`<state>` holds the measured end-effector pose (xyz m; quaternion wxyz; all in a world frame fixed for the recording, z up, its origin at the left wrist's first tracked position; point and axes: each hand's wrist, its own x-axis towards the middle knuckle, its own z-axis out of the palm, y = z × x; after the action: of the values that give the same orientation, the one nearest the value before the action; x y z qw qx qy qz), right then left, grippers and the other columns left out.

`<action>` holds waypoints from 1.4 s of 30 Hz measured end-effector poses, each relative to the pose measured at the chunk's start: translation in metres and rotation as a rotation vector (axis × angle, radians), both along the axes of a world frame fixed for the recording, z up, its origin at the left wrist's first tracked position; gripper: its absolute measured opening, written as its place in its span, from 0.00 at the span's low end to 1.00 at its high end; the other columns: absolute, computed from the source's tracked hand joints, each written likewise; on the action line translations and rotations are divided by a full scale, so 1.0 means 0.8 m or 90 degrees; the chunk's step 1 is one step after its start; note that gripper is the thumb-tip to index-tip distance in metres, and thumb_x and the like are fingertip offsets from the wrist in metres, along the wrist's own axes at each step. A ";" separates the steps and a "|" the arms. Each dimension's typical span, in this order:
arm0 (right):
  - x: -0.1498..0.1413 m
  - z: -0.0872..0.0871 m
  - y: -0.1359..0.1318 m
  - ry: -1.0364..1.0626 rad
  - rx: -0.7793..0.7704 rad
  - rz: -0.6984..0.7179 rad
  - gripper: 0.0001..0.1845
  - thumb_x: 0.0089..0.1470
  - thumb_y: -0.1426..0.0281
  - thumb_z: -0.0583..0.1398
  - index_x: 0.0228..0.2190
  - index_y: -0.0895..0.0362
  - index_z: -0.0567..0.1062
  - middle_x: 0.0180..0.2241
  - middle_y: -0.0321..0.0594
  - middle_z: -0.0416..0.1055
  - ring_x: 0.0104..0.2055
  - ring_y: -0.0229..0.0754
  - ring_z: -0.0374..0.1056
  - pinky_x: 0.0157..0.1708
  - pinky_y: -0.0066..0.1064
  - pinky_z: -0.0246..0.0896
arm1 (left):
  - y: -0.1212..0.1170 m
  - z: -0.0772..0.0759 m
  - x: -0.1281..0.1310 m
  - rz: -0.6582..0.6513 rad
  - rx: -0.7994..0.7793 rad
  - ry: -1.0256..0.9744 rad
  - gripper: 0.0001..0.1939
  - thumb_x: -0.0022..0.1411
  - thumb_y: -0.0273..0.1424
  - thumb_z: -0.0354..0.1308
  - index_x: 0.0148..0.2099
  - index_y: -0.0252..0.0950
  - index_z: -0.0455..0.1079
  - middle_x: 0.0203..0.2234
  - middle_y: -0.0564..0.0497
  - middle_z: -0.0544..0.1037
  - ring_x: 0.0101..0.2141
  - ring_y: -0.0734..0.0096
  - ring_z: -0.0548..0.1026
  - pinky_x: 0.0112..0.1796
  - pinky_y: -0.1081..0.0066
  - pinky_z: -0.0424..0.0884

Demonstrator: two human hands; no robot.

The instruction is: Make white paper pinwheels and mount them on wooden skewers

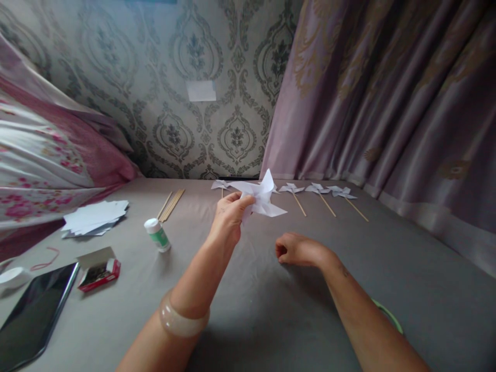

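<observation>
My left hand (231,214) pinches a white paper pinwheel (263,196) near its middle, thumb on the near side, and holds it up above the cloth. Its folded blades point outward. No stick shows on this pinwheel. Lower and to the right, my right hand (295,249) is curled closed close to the grey cloth; what its fingers hold, if anything, is hidden. Behind the hands lie several finished pinwheels on sticks, among them one (320,191) at the back right. Part of that row is covered by the pinwheel in my left hand.
At left are a stack of white paper (95,218), several wooden sticks (172,205), a white-and-green bottle (158,235), an open red box (99,275) of small dark pieces, a black phone or tablet (36,310) and a white roll (14,278). A green ring-shaped edge (389,316) shows behind my right forearm.
</observation>
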<state>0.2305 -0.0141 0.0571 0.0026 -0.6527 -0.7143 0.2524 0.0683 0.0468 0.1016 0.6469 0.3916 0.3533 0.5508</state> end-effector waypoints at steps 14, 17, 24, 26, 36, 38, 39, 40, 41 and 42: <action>-0.016 0.096 -0.056 0.279 0.591 -0.007 0.04 0.55 0.70 0.61 0.29 0.54 0.76 0.31 0.36 0.72 0.35 0.40 0.69 0.39 0.33 0.63 | -0.028 -0.004 0.017 -0.048 0.110 0.101 0.08 0.40 0.26 0.60 0.28 0.32 0.74 0.21 0.54 0.75 0.21 0.77 0.68 0.24 0.77 0.60; -0.016 0.086 -0.045 0.156 0.701 0.004 0.04 0.55 0.72 0.62 0.29 0.53 0.77 0.38 0.40 0.69 0.44 0.45 0.67 0.47 0.41 0.60 | -0.037 -0.001 0.021 -0.072 0.129 0.116 0.09 0.41 0.26 0.59 0.29 0.31 0.74 0.22 0.53 0.76 0.22 0.77 0.68 0.25 0.77 0.61; -0.011 0.072 -0.038 0.035 0.741 -0.031 0.04 0.54 0.69 0.63 0.30 0.49 0.79 0.49 0.41 0.66 0.53 0.54 0.59 0.51 0.51 0.54 | -0.046 0.006 0.022 -0.090 0.120 0.109 0.08 0.41 0.27 0.60 0.28 0.32 0.74 0.22 0.53 0.75 0.22 0.76 0.67 0.24 0.76 0.60; -0.012 0.072 -0.038 0.037 0.744 -0.037 0.05 0.54 0.69 0.63 0.30 0.49 0.79 0.49 0.41 0.65 0.53 0.54 0.59 0.51 0.51 0.54 | -0.047 0.008 0.021 -0.088 0.121 0.108 0.08 0.41 0.27 0.61 0.28 0.31 0.74 0.22 0.52 0.75 0.22 0.77 0.67 0.23 0.76 0.59; -0.009 0.076 -0.036 0.114 0.740 -0.060 0.06 0.55 0.68 0.62 0.28 0.49 0.79 0.48 0.40 0.66 0.53 0.51 0.60 0.54 0.51 0.53 | -0.053 0.019 0.019 -0.099 0.117 0.066 0.06 0.40 0.26 0.61 0.27 0.32 0.74 0.22 0.53 0.76 0.22 0.77 0.68 0.24 0.77 0.60; -0.008 0.076 -0.036 0.139 0.732 -0.061 0.06 0.55 0.67 0.62 0.28 0.49 0.79 0.47 0.40 0.66 0.53 0.51 0.60 0.55 0.51 0.53 | -0.054 0.021 0.018 -0.104 0.111 0.060 0.07 0.39 0.25 0.61 0.27 0.32 0.74 0.22 0.52 0.76 0.22 0.77 0.68 0.24 0.77 0.61; -0.007 0.076 -0.036 0.153 0.729 -0.061 0.06 0.55 0.67 0.62 0.28 0.49 0.79 0.47 0.40 0.66 0.54 0.51 0.60 0.55 0.51 0.53 | -0.054 0.021 0.018 -0.106 0.109 0.058 0.07 0.39 0.25 0.61 0.27 0.32 0.74 0.22 0.53 0.76 0.22 0.76 0.68 0.24 0.76 0.61; -0.006 0.076 -0.036 0.169 0.724 -0.061 0.06 0.55 0.66 0.62 0.28 0.49 0.79 0.47 0.39 0.66 0.54 0.51 0.60 0.55 0.51 0.53 | -0.054 0.022 0.017 -0.110 0.110 0.057 0.07 0.39 0.25 0.62 0.27 0.33 0.74 0.22 0.53 0.75 0.22 0.76 0.68 0.25 0.76 0.61; -0.006 0.077 -0.036 0.187 0.717 -0.061 0.06 0.55 0.66 0.62 0.28 0.49 0.79 0.47 0.39 0.66 0.54 0.50 0.61 0.55 0.51 0.54 | -0.054 0.022 0.017 -0.112 0.112 0.054 0.07 0.39 0.26 0.62 0.27 0.33 0.74 0.21 0.53 0.75 0.22 0.76 0.68 0.25 0.76 0.61; -0.006 0.077 -0.036 0.205 0.711 -0.061 0.06 0.55 0.65 0.62 0.28 0.49 0.79 0.47 0.39 0.66 0.53 0.50 0.61 0.55 0.50 0.54 | -0.054 0.021 0.016 -0.116 0.115 0.051 0.07 0.39 0.26 0.62 0.27 0.33 0.74 0.21 0.53 0.75 0.22 0.76 0.69 0.25 0.76 0.61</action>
<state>0.2260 -0.0428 0.1185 0.4664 -0.5376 -0.6993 -0.0666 0.0810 0.0033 0.1188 0.6415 0.5004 0.2913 0.5032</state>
